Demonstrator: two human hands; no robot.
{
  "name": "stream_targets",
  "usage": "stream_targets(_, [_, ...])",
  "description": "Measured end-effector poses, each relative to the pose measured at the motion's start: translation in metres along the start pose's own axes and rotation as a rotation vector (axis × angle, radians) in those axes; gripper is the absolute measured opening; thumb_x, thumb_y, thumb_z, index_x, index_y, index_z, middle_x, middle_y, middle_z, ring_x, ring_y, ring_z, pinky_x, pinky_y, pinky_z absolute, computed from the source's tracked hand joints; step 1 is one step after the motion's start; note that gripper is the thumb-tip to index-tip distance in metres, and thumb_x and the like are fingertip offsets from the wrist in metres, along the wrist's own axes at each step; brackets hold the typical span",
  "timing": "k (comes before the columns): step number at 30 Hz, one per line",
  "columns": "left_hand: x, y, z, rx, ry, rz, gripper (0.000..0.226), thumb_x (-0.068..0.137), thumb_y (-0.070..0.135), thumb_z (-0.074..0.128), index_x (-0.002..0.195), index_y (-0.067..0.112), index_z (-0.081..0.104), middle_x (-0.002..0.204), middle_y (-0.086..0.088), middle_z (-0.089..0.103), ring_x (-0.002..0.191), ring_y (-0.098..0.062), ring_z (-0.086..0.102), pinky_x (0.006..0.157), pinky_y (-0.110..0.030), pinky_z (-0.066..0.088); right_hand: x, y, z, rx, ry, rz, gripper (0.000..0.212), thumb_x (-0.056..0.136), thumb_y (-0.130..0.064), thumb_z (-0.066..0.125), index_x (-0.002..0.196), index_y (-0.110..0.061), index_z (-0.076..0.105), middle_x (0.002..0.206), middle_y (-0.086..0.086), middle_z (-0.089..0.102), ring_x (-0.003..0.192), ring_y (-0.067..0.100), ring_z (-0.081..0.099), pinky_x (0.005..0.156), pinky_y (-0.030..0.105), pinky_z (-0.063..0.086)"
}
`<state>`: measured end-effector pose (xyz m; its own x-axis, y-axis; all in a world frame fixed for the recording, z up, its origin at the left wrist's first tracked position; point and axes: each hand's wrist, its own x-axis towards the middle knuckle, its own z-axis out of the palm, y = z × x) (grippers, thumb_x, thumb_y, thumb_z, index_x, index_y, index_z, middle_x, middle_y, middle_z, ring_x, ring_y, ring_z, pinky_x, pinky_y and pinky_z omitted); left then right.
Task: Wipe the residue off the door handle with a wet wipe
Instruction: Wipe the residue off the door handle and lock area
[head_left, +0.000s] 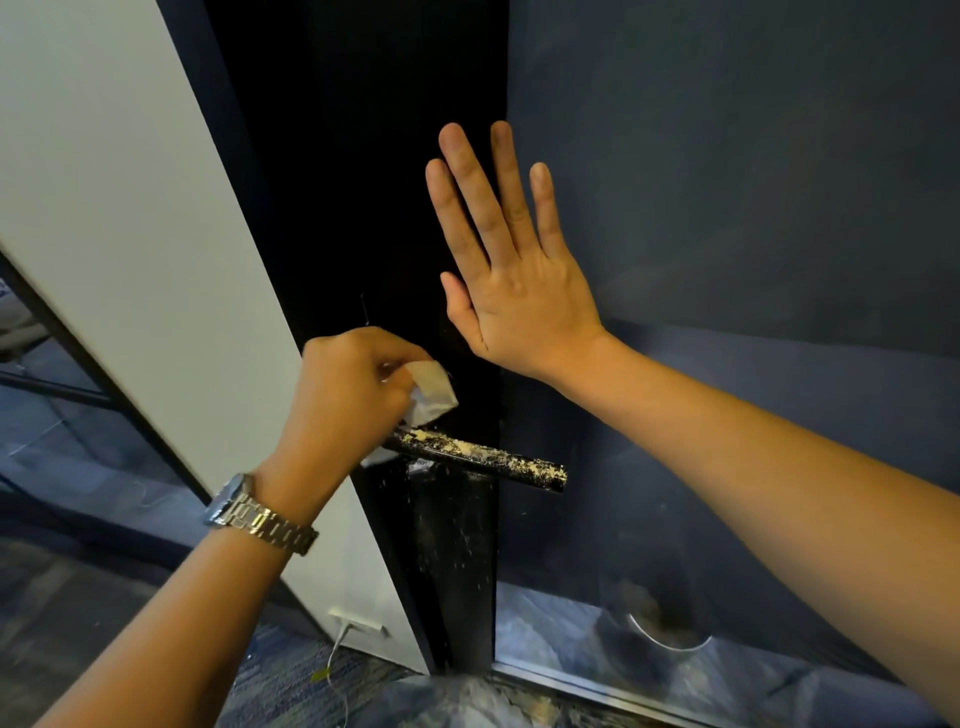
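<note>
A black lever door handle (498, 462) juts out from the dark door (363, 182), its top speckled with pale crumbly residue. My left hand (348, 395), with a metal watch on the wrist, grips a crumpled white wet wipe (434, 395) at the handle's left, inner end. The wipe touches the handle there and a corner of it hangs below. My right hand (511, 260) lies flat with straight fingers pressed against the door's edge, above the handle.
Pale specks dot the door panel (452, 535) below the handle. A white wall (130, 208) stands at the left with a socket and cable (353, 623) near the floor. Dark blue wall (753, 182) fills the right. Patterned blue carpet lies below.
</note>
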<state>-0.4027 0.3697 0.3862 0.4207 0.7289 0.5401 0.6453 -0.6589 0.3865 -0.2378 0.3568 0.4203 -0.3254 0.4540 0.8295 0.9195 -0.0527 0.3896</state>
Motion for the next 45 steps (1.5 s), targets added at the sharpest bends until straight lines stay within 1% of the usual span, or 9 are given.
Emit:
stream_targets(2, [0.002, 0.005, 0.001, -0.018, -0.024, 0.034, 0.016, 0.081, 0.008, 0.065, 0.09, 0.016, 0.074, 0.088, 0.0, 0.071, 0.071, -0.001, 0.054, 0.063, -0.002, 0.036, 0.0, 0.0, 0.0, -0.001, 0.002, 0.002, 0.06, 0.09, -0.03, 0.042, 0.143, -0.004, 0.03, 0.148, 0.017, 0.035, 0.137, 0.041, 0.029, 0.113, 0.049, 0.017])
stream_targets(7, [-0.003, 0.004, 0.0, -0.109, 0.091, -0.265, 0.015, 0.083, 0.011, 0.062, 0.091, 0.015, 0.073, 0.078, 0.003, 0.065, 0.057, 0.006, 0.049, 0.059, 0.006, 0.037, 0.0, 0.0, 0.0, -0.001, -0.006, -0.001, 0.061, 0.091, -0.031, 0.042, 0.143, -0.004, 0.029, 0.148, 0.018, 0.034, 0.137, 0.041, 0.028, 0.113, 0.05, 0.016])
stream_targets(12, [0.01, 0.028, 0.012, 0.034, 0.011, -0.073, 0.01, 0.077, 0.001, 0.065, 0.079, 0.009, 0.07, 0.078, 0.006, 0.053, 0.062, -0.001, 0.046, 0.06, 0.001, 0.036, 0.0, 0.0, 0.0, -0.029, 0.001, -0.002, 0.061, 0.09, -0.031, 0.041, 0.143, -0.004, 0.028, 0.148, 0.018, 0.034, 0.136, 0.041, 0.029, 0.112, 0.05, 0.018])
stream_targets(17, [0.007, 0.015, 0.007, 0.036, 0.069, -0.196, 0.019, 0.076, 0.006, 0.065, 0.064, 0.016, 0.055, 0.065, 0.007, 0.052, 0.054, 0.003, 0.044, 0.055, -0.006, 0.03, 0.0, 0.0, 0.001, -0.001, -0.001, -0.002, 0.061, 0.091, -0.031, 0.041, 0.144, -0.004, 0.027, 0.149, 0.017, 0.033, 0.137, 0.041, 0.027, 0.113, 0.049, 0.015])
stream_targets(22, [0.009, 0.025, 0.008, 0.089, 0.003, -0.129, 0.009, 0.08, 0.006, 0.064, 0.081, 0.007, 0.073, 0.087, -0.007, 0.07, 0.076, -0.016, 0.061, 0.071, -0.015, 0.038, 0.0, 0.0, 0.001, -0.027, 0.003, -0.003, 0.06, 0.091, -0.032, 0.04, 0.144, -0.005, 0.028, 0.148, 0.017, 0.034, 0.137, 0.04, 0.029, 0.113, 0.049, 0.017])
stream_targets(28, [0.005, 0.011, -0.006, -0.023, 0.078, -0.216, 0.009, 0.08, 0.01, 0.065, 0.082, 0.009, 0.074, 0.075, -0.002, 0.068, 0.054, 0.005, 0.045, 0.053, -0.001, 0.038, -0.001, 0.0, 0.002, -0.036, -0.004, -0.011, 0.06, 0.092, -0.032, 0.04, 0.144, -0.005, 0.027, 0.149, 0.017, 0.033, 0.137, 0.04, 0.028, 0.113, 0.049, 0.015])
stream_targets(34, [0.011, 0.032, 0.019, 0.131, -0.104, -0.098, 0.015, 0.08, 0.009, 0.064, 0.091, 0.012, 0.073, 0.102, -0.001, 0.061, 0.097, -0.013, 0.053, 0.077, -0.012, 0.033, 0.0, 0.0, 0.002, -0.019, -0.001, -0.008, 0.061, 0.091, -0.032, 0.04, 0.144, -0.005, 0.026, 0.149, 0.017, 0.033, 0.137, 0.04, 0.027, 0.115, 0.05, 0.012])
stream_targets(39, [0.007, 0.022, -0.002, 0.01, 0.062, -0.259, 0.007, 0.077, 0.012, 0.067, 0.077, 0.014, 0.073, 0.074, 0.002, 0.069, 0.056, 0.001, 0.05, 0.051, -0.002, 0.039, -0.001, 0.0, 0.003, -0.016, -0.005, -0.008, 0.061, 0.092, -0.033, 0.04, 0.145, -0.005, 0.026, 0.15, 0.017, 0.032, 0.138, 0.04, 0.026, 0.115, 0.049, 0.01])
stream_targets(45, [0.005, 0.047, 0.023, 0.234, 0.004, -0.203, 0.012, 0.082, 0.02, 0.061, 0.091, 0.019, 0.07, 0.101, -0.001, 0.057, 0.09, -0.02, 0.055, 0.064, -0.025, 0.037, -0.001, 0.0, 0.001, -0.056, -0.004, -0.017, 0.06, 0.093, -0.033, 0.038, 0.144, -0.005, 0.026, 0.149, 0.017, 0.034, 0.137, 0.041, 0.029, 0.112, 0.049, 0.017])
